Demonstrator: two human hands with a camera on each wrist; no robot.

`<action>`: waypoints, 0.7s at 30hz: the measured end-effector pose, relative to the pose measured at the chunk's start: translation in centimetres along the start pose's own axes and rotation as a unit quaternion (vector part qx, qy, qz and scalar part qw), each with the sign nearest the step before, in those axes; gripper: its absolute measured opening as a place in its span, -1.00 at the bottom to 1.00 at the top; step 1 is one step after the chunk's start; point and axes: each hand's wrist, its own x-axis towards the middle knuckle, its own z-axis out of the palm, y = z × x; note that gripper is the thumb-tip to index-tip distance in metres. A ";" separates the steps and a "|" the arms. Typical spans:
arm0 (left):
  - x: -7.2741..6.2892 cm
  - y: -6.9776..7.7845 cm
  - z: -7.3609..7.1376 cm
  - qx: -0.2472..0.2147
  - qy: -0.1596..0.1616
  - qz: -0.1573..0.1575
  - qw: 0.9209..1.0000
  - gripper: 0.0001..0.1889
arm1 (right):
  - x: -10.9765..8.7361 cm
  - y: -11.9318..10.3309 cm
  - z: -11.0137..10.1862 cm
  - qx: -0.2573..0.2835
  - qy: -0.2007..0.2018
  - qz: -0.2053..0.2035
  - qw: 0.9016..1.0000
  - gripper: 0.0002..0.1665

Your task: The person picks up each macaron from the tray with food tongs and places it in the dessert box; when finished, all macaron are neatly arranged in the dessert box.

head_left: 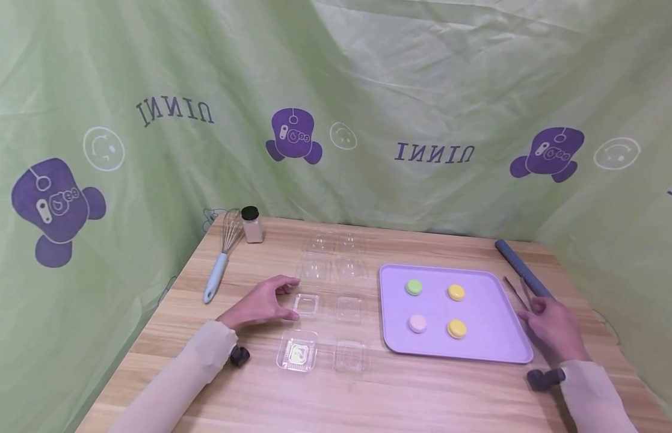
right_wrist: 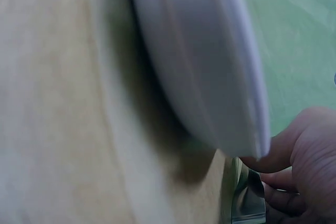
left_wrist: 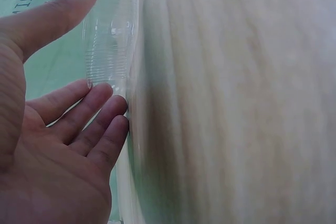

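Note:
My left hand point(head_left: 264, 302) is spread at the left side of a small clear plastic box point(head_left: 306, 305), thumb and fingers apart. In the left wrist view, its fingertips are at the ridged wall of a clear box point(left_wrist: 105, 61). My right hand point(head_left: 554, 328) holds metal tongs point(head_left: 513, 291) beside the right edge of a lilac tray point(head_left: 498, 346); the tongs' two arms stand apart, with nothing seen between them. On the tray lie a green macaron point(head_left: 414, 287), a pink macaron point(head_left: 417, 323), and two yellow macarons, one behind point(head_left: 456, 293) and one in front point(head_left: 457, 329).
Several more clear plastic boxes point(head_left: 298, 352) stand in two columns left of the tray. A whisk point(head_left: 216, 273) with a blue handle and a black-capped jar point(head_left: 252, 226) are at the back left. A dark blue rod point(head_left: 522, 267) lies behind the right hand. Green curtains point(head_left: 336, 192) enclose the table.

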 end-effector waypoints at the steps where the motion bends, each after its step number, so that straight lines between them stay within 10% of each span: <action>1: 0.0 0.0 0.0 0.001 0.000 0.000 1.000 -0.05 | 0.0 0.0 0.0 -0.001 0.000 -0.001 1.000 -0.24; 21: -0.1 0.0 0.0 0.002 0.002 0.000 1.000 -0.09 | -0.1 0.0 -0.1 0.003 0.005 0.019 1.000 -0.41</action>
